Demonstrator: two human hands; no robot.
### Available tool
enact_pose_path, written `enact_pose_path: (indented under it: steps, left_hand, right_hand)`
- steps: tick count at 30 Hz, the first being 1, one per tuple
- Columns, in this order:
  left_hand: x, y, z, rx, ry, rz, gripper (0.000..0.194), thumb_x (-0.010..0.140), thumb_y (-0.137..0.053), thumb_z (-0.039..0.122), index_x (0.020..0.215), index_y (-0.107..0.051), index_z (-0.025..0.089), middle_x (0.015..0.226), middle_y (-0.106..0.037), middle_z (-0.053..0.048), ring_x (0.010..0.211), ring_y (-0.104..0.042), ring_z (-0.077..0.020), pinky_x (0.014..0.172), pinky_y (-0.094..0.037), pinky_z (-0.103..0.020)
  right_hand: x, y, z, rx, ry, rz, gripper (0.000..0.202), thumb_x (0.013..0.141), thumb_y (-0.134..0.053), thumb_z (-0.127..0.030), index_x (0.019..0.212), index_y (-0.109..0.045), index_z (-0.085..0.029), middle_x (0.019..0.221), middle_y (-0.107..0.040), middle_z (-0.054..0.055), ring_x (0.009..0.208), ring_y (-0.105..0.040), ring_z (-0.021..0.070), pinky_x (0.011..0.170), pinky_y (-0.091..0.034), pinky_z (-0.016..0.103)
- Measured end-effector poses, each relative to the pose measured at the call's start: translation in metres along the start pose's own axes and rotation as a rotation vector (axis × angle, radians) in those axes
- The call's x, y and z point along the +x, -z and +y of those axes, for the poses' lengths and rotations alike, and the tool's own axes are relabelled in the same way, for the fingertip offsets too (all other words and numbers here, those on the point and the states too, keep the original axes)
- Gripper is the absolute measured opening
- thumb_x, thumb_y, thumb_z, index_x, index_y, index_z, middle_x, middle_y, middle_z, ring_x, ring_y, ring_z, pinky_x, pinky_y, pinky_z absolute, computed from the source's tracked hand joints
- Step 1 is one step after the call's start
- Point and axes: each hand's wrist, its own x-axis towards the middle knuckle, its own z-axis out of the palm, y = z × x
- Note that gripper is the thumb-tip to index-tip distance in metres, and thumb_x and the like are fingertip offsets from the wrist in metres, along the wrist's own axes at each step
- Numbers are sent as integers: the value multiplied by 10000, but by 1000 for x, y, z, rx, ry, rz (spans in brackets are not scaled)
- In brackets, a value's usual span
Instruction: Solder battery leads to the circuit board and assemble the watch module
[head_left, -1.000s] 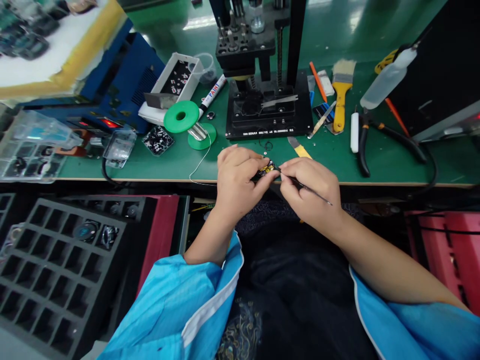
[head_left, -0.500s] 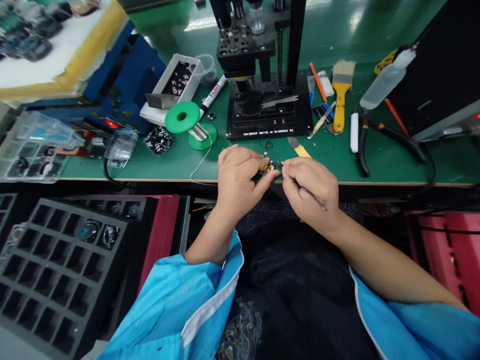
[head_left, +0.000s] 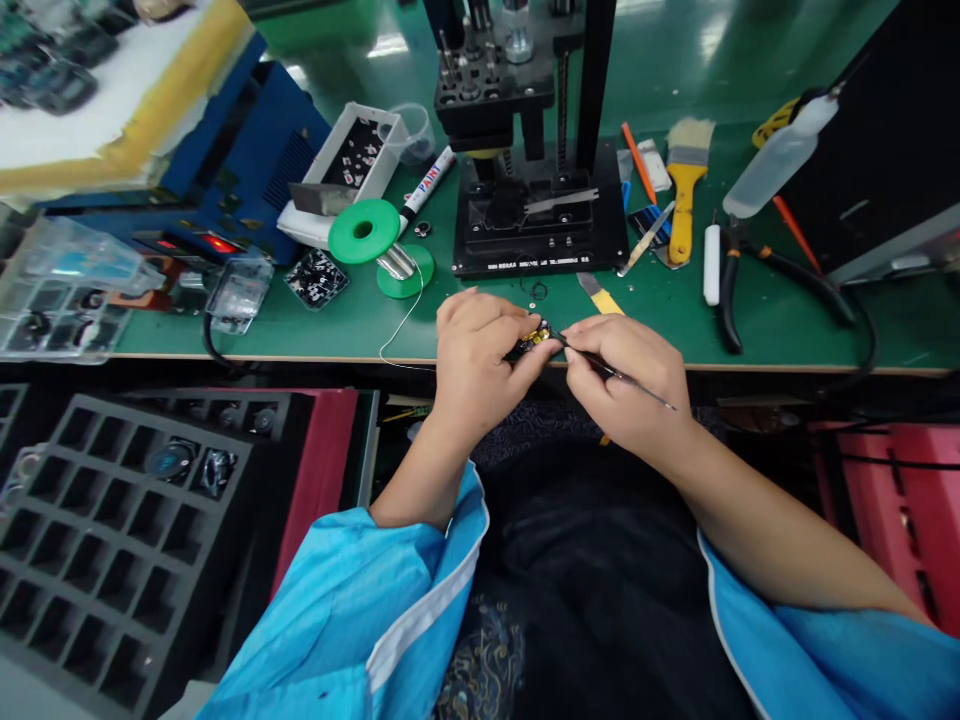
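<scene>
My left hand point(head_left: 484, 345) is closed around a small black-and-gold part point(head_left: 537, 336), pinched between thumb and fingers just above the table's front edge. Most of that part is hidden by the fingers. Held like a pen in my right hand point(head_left: 630, 375) is a thin dark metal tool point(head_left: 637, 386); its tip meets or nearly meets the small part, and its back end points down to the right. Beyond the hands lie a yellow-handled blade point(head_left: 600, 294) and a thin black ring point(head_left: 538, 290) on the green table point(head_left: 337, 335).
A black press point(head_left: 540, 215) stands ahead. Left of it are a green solder spool point(head_left: 365, 232), a paint marker point(head_left: 427, 188) and a parts box point(head_left: 360, 150). Pliers point(head_left: 731, 290), a brush point(head_left: 682, 200) and a bottle point(head_left: 780, 160) lie right. A foam tray point(head_left: 112, 540) sits lower left.
My right hand has turned slightly, and the thin tool has slid or tilted so its tip is now at the small part. My left hand has stayed in place.
</scene>
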Motion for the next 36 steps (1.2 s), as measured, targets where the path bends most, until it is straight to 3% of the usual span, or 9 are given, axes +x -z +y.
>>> enact_pose_path:
  steps: [10, 18, 25, 31, 36]
  left_hand:
    - [0, 0, 1, -2, -23, 26, 229, 1053, -747, 492, 1000, -811, 279, 1031, -847, -30, 1014, -771, -250, 1205, -474, -550]
    - [-1, -1, 0, -6, -58, 53, 225, 1048, -768, 477, 1014, -816, 260, 1031, -850, -30, 1014, -778, -243, 1193, -483, -529]
    - [0, 0, 1, -2, -9, 1, 209, 1046, -759, 464, 1018, -821, 266, 1048, -850, -30, 1033, -772, -252, 1224, -455, -546]
    - [-1, -2, 1, -9, -77, 72, 201, 1061, -754, 441, 1016, -813, 254, 1028, -852, -20, 1005, -780, -231, 1180, -483, -506]
    - [-1, -2, 0, -7, -58, 49, 230, 1047, -775, 485, 1018, -814, 260, 1033, -850, -23, 1015, -774, -239, 1195, -473, -516]
  right_hand:
    - [-9, -5, 8, -80, 72, 5, 213, 999, -646, -62, 976, -710, -264, 1065, -855, 62, 1056, -843, 276, 898, -675, 460]
    - [-1, 0, 1, 12, 29, 9, 197, 1000, -676, -61, 931, -679, -245, 974, -830, 53, 964, -833, 250, 856, -665, 414]
    - [-5, -4, 5, -42, 94, -1, 204, 1011, -651, -29, 921, -660, -212, 985, -827, 85, 994, -847, 288, 850, -665, 429]
    - [-10, -7, 8, -131, 140, 25, 185, 1015, -664, -43, 986, -697, -222, 1048, -845, 87, 1007, -846, 288, 847, -668, 436]
    - [-10, -7, 9, -106, 123, 45, 206, 1000, -660, -28, 999, -708, -228, 1040, -842, 82, 1015, -847, 280, 860, -680, 432]
